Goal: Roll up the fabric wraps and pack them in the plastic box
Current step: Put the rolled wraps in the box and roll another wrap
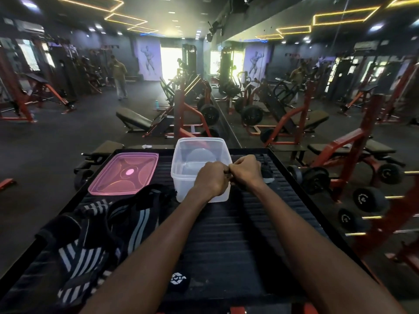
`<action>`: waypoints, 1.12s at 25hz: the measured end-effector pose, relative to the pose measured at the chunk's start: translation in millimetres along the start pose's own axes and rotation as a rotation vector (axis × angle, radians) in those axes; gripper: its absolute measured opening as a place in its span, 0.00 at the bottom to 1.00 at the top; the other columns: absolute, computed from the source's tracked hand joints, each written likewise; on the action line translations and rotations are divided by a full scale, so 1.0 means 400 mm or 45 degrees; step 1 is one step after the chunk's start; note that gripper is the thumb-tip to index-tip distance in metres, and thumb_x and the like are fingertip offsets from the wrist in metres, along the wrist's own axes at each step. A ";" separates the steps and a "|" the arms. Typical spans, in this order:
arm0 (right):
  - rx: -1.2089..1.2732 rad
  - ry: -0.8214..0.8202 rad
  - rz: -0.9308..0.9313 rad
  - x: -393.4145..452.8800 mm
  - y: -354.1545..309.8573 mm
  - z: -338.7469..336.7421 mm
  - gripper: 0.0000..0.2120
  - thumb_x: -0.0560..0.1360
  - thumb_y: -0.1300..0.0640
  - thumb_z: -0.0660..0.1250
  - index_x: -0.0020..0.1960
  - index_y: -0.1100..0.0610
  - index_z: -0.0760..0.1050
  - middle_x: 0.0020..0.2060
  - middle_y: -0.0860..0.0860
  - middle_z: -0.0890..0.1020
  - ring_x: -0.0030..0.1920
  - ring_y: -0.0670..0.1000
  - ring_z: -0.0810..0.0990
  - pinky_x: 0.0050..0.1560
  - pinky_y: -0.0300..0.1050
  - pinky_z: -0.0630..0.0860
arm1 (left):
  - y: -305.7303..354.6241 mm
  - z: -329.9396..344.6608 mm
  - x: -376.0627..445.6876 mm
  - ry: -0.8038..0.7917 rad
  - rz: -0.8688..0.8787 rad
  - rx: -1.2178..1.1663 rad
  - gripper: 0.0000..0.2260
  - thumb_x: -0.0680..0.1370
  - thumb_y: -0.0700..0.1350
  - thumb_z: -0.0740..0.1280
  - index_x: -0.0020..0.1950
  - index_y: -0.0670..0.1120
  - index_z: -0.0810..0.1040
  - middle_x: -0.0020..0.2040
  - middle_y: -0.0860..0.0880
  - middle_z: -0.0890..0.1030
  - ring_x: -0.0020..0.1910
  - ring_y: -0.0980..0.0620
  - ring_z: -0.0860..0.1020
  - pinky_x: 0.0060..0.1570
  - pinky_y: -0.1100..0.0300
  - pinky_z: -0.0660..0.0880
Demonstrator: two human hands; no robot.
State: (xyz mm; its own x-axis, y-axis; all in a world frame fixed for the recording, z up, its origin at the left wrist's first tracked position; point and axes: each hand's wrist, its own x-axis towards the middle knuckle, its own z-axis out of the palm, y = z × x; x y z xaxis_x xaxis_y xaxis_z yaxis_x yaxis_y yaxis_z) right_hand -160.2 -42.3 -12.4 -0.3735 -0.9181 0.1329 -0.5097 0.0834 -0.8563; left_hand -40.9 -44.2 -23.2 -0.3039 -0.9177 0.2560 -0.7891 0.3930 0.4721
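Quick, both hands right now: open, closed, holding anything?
Left hand: fingers curled; what it holds cannot be told.
Right hand: fingers curled; what it holds cannot be told.

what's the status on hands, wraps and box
Left hand and right hand curled together at box rim; held item hidden. Box looks empty, lid off. Wraps piled loose, near left.
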 end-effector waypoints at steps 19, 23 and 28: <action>-0.166 0.008 0.053 0.154 0.268 -0.124 0.23 0.68 0.54 0.77 0.60 0.54 0.75 0.56 0.53 0.83 0.58 0.55 0.80 0.58 0.49 0.76 | 0.008 -0.033 0.041 0.362 -0.236 0.035 0.11 0.80 0.45 0.63 0.54 0.49 0.84 0.54 0.49 0.84 0.58 0.45 0.77 0.55 0.50 0.69; -0.062 0.236 0.087 0.164 0.218 -0.150 0.26 0.69 0.52 0.76 0.63 0.55 0.73 0.58 0.54 0.81 0.59 0.56 0.78 0.56 0.48 0.74 | -0.039 -0.085 0.056 0.435 -0.326 0.166 0.12 0.79 0.44 0.61 0.54 0.47 0.84 0.57 0.45 0.82 0.62 0.40 0.73 0.58 0.45 0.69; 0.170 0.353 -0.226 0.188 0.013 -0.131 0.25 0.68 0.48 0.75 0.61 0.51 0.72 0.55 0.51 0.81 0.59 0.55 0.79 0.63 0.55 0.76 | -0.126 -0.145 0.080 0.379 -0.511 0.190 0.12 0.77 0.48 0.64 0.55 0.46 0.83 0.58 0.42 0.80 0.62 0.38 0.73 0.58 0.44 0.72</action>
State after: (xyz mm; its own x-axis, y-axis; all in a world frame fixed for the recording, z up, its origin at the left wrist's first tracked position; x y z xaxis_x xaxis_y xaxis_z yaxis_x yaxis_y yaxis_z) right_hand -231.7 -90.7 19.5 -0.4934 -0.7722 0.4004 -0.4864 -0.1366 -0.8630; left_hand 20.1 -89.7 10.2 0.1859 -0.9296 0.3183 -0.8863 -0.0188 0.4627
